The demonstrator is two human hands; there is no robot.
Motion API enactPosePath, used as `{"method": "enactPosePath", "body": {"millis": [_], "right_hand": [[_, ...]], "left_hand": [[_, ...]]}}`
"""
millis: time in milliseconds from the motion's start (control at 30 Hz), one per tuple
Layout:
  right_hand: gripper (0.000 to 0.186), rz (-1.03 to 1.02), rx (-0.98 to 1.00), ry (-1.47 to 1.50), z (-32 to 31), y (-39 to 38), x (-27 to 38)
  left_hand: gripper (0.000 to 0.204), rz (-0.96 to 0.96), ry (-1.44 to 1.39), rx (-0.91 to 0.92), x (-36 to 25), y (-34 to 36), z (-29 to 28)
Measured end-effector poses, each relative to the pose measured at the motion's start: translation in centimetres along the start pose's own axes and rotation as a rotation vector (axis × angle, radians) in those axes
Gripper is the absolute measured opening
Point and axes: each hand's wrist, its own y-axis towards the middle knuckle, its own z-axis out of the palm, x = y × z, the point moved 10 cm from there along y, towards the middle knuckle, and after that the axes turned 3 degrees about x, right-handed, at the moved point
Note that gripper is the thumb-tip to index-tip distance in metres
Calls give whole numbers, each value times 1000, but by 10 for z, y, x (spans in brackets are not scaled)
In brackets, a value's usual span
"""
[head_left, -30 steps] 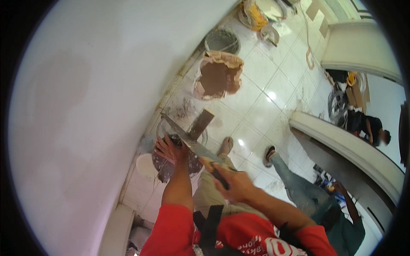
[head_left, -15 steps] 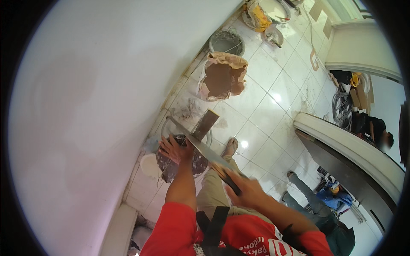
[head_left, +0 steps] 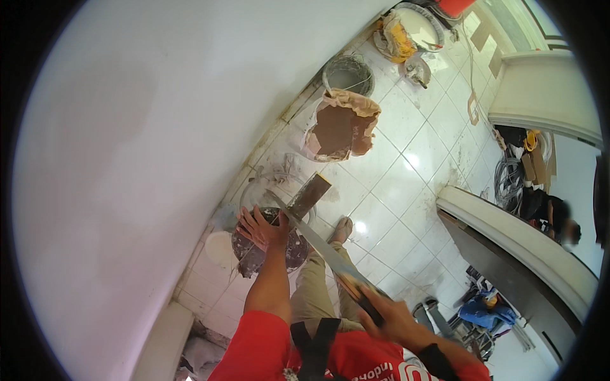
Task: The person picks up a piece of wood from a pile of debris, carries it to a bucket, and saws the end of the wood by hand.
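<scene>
My right hand (head_left: 391, 324) grips the dark handle of a handsaw (head_left: 323, 249), whose long blade slants up and to the left. The blade lies across a brown board (head_left: 310, 194), which rests on a dark, plaster-spattered round bucket or stool (head_left: 295, 251). One end of the board juts out past the blade toward the upper right. On the near side of the blade, my left hand (head_left: 264, 230) presses down with its fingers spread. How deep the blade sits in the board cannot be made out.
A torn paper sack of brown powder (head_left: 343, 130) stands beyond the board, with a grey bucket (head_left: 349, 76) behind it. Farther off are a yellow bag (head_left: 395, 41) and a tub of pale liquid (head_left: 419, 25). The white wall (head_left: 159, 159) runs along the left; an open door (head_left: 502, 260) stands right.
My right hand has drawn the saw back, down and to the right, so less blade reaches past the board. My left hand keeps its place. A person's legs at the right have shifted.
</scene>
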Motion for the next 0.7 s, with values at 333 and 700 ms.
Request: {"method": "enactPosePath", "body": {"millis": [333,700], "right_hand": [[63,109,102,-5,46,67,0],[63,104,60,118,27,43,-33]], "left_hand": [[88,32,27,19,6,-14,3],[81,34,-24,16,-3,-23,-6]]}}
